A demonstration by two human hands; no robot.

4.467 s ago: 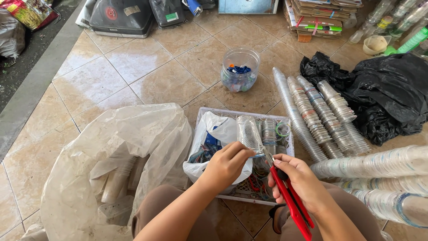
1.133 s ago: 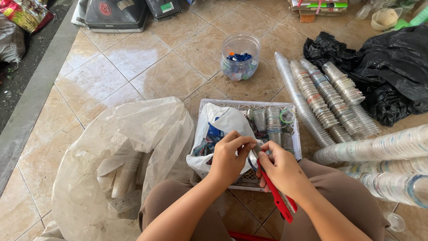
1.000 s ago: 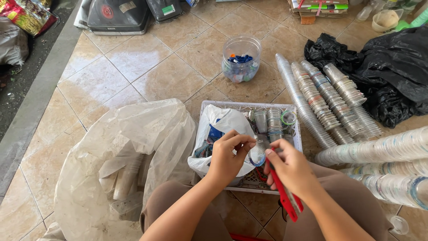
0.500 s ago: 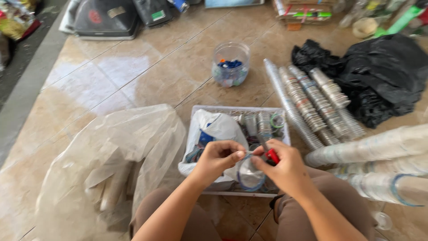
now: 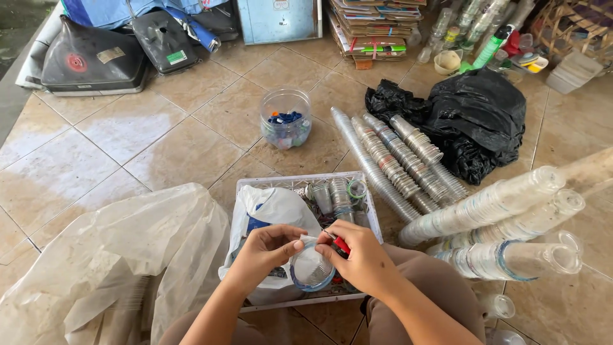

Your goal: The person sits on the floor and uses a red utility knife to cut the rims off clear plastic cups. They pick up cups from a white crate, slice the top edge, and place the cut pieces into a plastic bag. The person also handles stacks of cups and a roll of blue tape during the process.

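My left hand (image 5: 265, 252) pinches the cup (image 5: 311, 271) rim to steady it — right hand (image 5: 361, 255), fingers clamped on a red tool (image 5: 341, 245), works just beside, over the basket (image 5: 373, 217).

Clear plastic, white basket, one spot of red

In my left hand (image 5: 263, 254) I hold a clear plastic cup (image 5: 310, 270) with a thin blue band round its rim, and my right hand (image 5: 361, 257) shows a bit of bright red tool (image 5: 342, 245). Under them the basket (image 5: 375, 222) is white lattice, with a white bag (image 5: 271, 209) marked in blue. The big bag (image 5: 121, 255) at my left is milky and see-through. The cup stacks (image 5: 396, 156) are clear with greyish rings. The jar (image 5: 285, 119) is clear, filled with blue and pale caps. The floor tiles (image 5: 172, 150) are mottled tan with pale grout, and the crumpled bag (image 5: 476, 118) beyond is glossy black.
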